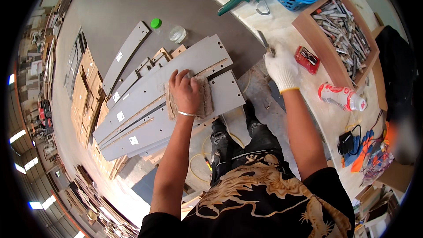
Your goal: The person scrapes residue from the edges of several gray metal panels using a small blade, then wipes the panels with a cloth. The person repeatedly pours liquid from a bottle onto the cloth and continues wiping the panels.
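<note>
My bare left hand [185, 93] presses down on a folded beige cloth [205, 98], its fingers bent over the far edge. Under the cloth lie long grey panels [150, 89] with small holes, white labels and grooves showing raw chipboard. My right hand [282, 68], in a white knit glove, is closed round a tool with a narrow dark blade [263, 39]; the glove hides its handle. That hand is over the near edge of a pale workbench, beside a small red packet [307, 60].
A clear bottle [177, 34] with a green cap [156, 23] lies beyond the panels. The bench carries green-handled pliers [235, 2], a blue basket [291, 0], a wooden box [313, 39] of used marker-like sticks and a red-white bottle [341, 97]. A yellow hose [191, 164] crosses the floor.
</note>
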### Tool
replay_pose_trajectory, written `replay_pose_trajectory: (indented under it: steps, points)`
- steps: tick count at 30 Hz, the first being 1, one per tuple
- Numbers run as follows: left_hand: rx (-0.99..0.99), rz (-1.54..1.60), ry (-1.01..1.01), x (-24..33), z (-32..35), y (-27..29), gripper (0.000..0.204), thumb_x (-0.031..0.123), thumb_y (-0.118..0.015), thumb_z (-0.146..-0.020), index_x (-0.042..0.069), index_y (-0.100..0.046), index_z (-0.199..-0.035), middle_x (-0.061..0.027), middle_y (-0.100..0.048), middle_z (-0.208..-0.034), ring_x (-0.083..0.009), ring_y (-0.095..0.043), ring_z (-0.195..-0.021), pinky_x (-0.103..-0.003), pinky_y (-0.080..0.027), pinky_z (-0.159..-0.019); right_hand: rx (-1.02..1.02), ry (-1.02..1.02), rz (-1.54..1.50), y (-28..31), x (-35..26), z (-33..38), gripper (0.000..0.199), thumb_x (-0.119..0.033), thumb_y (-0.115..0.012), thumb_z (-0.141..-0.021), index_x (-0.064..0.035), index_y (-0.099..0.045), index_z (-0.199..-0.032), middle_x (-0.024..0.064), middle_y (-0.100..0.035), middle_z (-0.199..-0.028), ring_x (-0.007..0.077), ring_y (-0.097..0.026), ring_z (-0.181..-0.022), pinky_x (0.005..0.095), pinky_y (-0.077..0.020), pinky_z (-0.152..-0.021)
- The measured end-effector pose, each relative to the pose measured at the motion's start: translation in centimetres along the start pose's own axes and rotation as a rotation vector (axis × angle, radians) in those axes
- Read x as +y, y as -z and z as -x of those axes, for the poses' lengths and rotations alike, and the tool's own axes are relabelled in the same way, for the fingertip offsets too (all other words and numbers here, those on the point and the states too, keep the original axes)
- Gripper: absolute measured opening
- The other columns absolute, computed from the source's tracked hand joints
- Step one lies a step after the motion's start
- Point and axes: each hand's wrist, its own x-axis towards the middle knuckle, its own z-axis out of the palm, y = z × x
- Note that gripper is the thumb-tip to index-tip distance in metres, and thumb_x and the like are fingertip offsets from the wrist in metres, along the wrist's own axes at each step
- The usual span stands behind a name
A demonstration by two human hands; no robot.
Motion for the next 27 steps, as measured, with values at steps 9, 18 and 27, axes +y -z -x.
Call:
replay_pose_trajectory:
  steps: [9,18,27]
  points:
    - [-0.056,-0.305,0.198,-2.5,2.7,1.6,0.051,0.017,-0.057,-0.098,0.009,-0.05,-0.149,-0.016,-0.043,-0.162,-0.0441,-0.031,-0.152,-0.055,-0.022,-0.125,-0.713,0.263,-0.482,-6.4,2.3,1.0,0.021,-0.008,-0.052,-0.101,-0.0062,-0.062,-0.119,0.0158,-0.067,-0.096,0.0256,-0.069,-0.089,0.0391,-0.053,-0.084]
    - [-0.084,-0.386,0.228,-1.7,2.1,1.0,0.054,0.02,-0.052,-0.097,0.007,-0.048,-0.149,-0.016,-0.04,-0.163,-0.0426,-0.029,-0.154,-0.055,-0.019,-0.126,-0.659,0.636,0.168,-6.0,-2.0,-2.5,0.015,-0.019,-0.056,-0.102,-0.0128,-0.069,-0.107,0.0096,-0.076,-0.1,0.0339,-0.071,-0.093,0.0462,-0.0545,-0.079]
    - [-0.066,-0.356,0.258,-1.8,2.2,0.9,0.056,0.024,-0.054,-0.093,0.007,-0.051,-0.146,-0.0177,-0.041,-0.162,-0.0459,-0.028,-0.153,-0.057,-0.018,-0.127,-0.476,0.75,0.103,-7.4,-1.7,-1.5,0.006,-0.016,-0.061,-0.096,-0.0136,-0.066,-0.099,0.0064,-0.076,-0.092,0.0333,-0.072,-0.09,0.0461,-0.0546,-0.073]
